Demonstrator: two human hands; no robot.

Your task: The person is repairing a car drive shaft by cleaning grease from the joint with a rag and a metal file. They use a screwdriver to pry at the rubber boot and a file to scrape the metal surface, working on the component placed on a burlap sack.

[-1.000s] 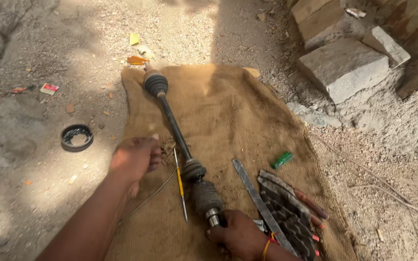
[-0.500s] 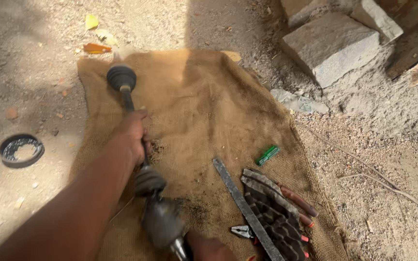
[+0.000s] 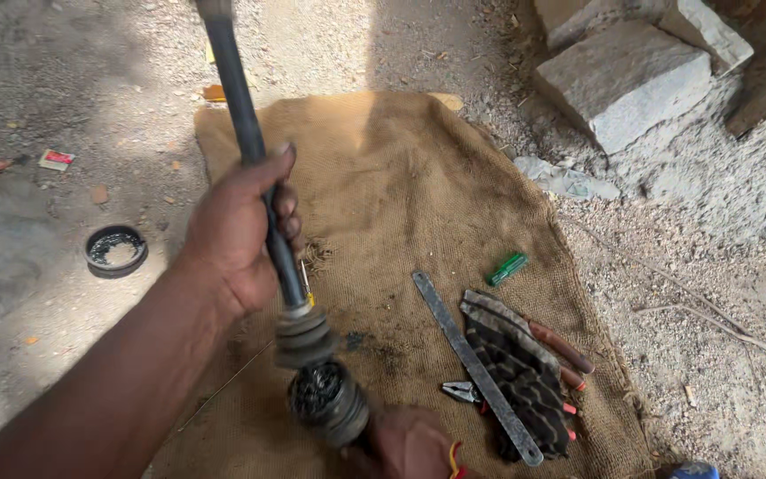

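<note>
Burlap sack (image 3: 418,195) spread on gravel ground (image 3: 64,80); its upper half lies bare, lower right edge crowded by a flat metal bar (image 3: 476,365), pliers (image 3: 461,390), a patterned cloth (image 3: 520,372) and a small green item (image 3: 508,268). Stone blocks (image 3: 627,80) sit beyond the sack's upper right corner. A black ring (image 3: 116,250) lies off its left edge. Drive shaft (image 3: 246,142) lifted off the sack, tilted up and away. Left hand (image 3: 237,231) clenched around the shaft's middle; right hand (image 3: 410,443), partly out of frame, grips below the greasy joint (image 3: 325,399).
</note>
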